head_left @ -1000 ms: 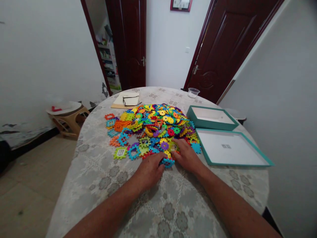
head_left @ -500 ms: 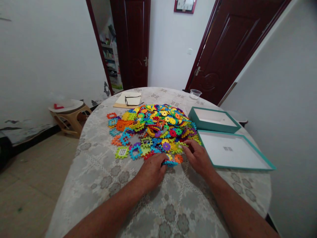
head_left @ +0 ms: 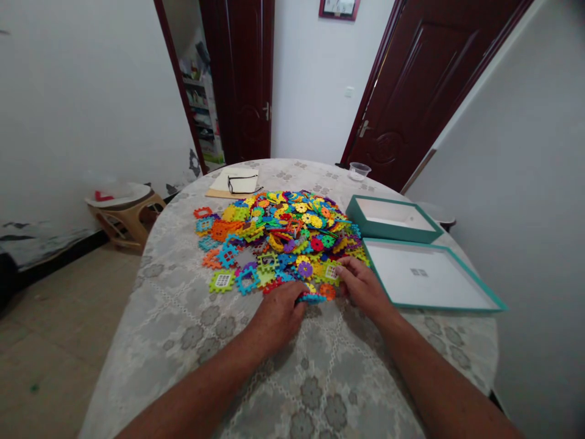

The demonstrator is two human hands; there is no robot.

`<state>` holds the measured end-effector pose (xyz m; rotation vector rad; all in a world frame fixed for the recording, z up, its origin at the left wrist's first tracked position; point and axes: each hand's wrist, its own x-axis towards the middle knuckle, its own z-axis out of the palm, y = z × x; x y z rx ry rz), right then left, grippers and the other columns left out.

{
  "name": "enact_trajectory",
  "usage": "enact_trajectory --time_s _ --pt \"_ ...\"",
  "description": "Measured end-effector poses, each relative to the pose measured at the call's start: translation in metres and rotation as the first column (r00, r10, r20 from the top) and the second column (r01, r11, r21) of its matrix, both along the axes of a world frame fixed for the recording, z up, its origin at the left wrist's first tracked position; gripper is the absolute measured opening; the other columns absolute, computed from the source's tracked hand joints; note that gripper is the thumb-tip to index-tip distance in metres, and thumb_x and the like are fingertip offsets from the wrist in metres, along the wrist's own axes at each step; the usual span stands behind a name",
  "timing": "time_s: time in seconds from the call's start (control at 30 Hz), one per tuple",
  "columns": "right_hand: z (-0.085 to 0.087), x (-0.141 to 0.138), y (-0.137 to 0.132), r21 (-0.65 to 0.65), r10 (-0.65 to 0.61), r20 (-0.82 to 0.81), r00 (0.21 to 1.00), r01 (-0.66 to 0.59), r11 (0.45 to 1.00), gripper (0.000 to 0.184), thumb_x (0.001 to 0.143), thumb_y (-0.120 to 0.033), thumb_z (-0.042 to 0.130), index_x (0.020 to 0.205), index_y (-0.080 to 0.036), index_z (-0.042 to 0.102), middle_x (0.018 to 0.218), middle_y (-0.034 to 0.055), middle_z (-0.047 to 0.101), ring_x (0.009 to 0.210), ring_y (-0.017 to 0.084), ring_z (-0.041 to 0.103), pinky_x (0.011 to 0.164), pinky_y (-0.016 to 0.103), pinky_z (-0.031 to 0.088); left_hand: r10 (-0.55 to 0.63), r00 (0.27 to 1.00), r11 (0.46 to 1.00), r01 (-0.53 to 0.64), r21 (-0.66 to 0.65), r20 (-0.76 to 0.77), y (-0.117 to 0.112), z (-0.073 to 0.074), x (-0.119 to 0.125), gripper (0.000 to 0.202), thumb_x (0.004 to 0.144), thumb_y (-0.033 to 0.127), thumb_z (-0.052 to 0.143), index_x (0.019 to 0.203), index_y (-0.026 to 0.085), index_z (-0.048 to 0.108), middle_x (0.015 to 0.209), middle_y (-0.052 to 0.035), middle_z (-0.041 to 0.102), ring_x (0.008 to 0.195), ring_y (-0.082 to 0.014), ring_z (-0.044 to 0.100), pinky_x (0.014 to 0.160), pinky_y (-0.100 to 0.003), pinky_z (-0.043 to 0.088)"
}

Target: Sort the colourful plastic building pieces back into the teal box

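Note:
A heap of colourful plastic interlocking pieces (head_left: 278, 231) lies on the table, some square with toothed edges, others round like flowers. My left hand (head_left: 281, 311) is closed at the heap's near edge, gripping a blue toothed piece (head_left: 313, 298) that lies low and nearly flat. Between the thumb and fingers of my right hand (head_left: 365, 289) is a yellow-green window piece (head_left: 331, 272), its white lattice facing me. An orange round piece (head_left: 327, 291) lies between the two hands. A similar green window piece (head_left: 223, 280) rests at the heap's left front.
Right of the heap stand a deep teal box (head_left: 395, 218) and a shallow teal-edged lid (head_left: 429, 274). Glasses (head_left: 242, 184) sit on papers (head_left: 222, 183) at the back left. A clear plastic cup (head_left: 359, 171) stands near the far edge of the patterned tablecloth (head_left: 201, 360).
The yellow-green window piece in my right hand has turned so that its white lattice now shows. My left hand keeps its hold on the blue piece. The view has shifted slightly.

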<state>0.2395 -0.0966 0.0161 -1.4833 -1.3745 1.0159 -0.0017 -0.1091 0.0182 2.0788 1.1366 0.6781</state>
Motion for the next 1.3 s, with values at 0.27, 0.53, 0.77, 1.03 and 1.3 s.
enact_trajectory --time_s 0.27,0.53,0.77,1.03,1.3 --pt "-0.006 -0.014 -0.010 -0.009 0.255 -0.041 0.966 -0.256 0.967 0.027 0.094 -0.048 0.067 0.099 -0.022 0.061 0.072 -0.0046 0.060 0.058 0.013 0.056 0.054 0.024 0.045 0.086 0.996 0.995 -0.087 -0.055 -0.025 -0.002 -0.001 0.002 0.035 0.093 0.016 0.060 0.127 0.022 0.065 0.115 -0.0080 0.076 0.103 -0.0239 0.069 0.092 -0.035 0.049" --pt "0.014 -0.010 -0.022 0.006 0.516 0.128 0.847 -0.521 0.854 0.033 0.099 -0.050 0.062 0.113 -0.021 0.071 0.090 0.0022 0.071 0.079 0.017 0.063 0.069 0.026 0.050 0.038 0.999 0.999 -0.039 -0.023 -0.022 0.001 -0.003 0.000 0.028 0.090 0.016 0.061 0.117 0.022 0.068 0.108 -0.0055 0.074 0.101 -0.0225 0.066 0.090 -0.034 0.047" --pt "0.011 0.011 -0.006 0.300 0.082 0.498 0.864 -0.260 0.918 0.027 0.103 -0.032 0.052 0.116 -0.021 0.072 0.114 0.0093 0.075 0.107 0.023 0.069 0.098 0.037 0.053 -0.022 0.996 0.999 0.018 -0.039 -0.090 -0.001 0.006 0.001 0.008 0.090 0.019 0.061 0.097 0.021 0.062 0.095 -0.0026 0.070 0.087 -0.0191 0.062 0.075 -0.029 0.039" --pt "-0.012 0.031 0.003 0.228 -0.184 0.813 0.552 -0.012 0.973 0.043 0.096 -0.029 0.064 0.137 -0.017 0.062 0.138 0.0187 0.062 0.122 0.031 0.063 0.096 0.038 0.052 -0.045 0.990 0.999 0.043 -0.018 -0.133 0.001 0.003 -0.002 0.005 0.092 0.024 0.063 0.092 0.022 0.058 0.090 -0.0016 0.065 0.082 -0.0180 0.057 0.072 -0.029 0.035" --pt "-0.005 0.032 0.007 0.219 -0.131 0.765 0.630 -0.064 0.974 0.022 0.093 -0.024 0.063 0.114 -0.018 0.065 0.117 0.0115 0.067 0.103 0.025 0.064 0.087 0.034 0.049 -0.057 0.988 0.998 0.056 -0.004 -0.141 0.000 0.006 -0.003 0.005 0.090 0.022 0.063 0.094 0.023 0.060 0.088 -0.0005 0.066 0.079 -0.0172 0.057 0.071 -0.029 0.035"
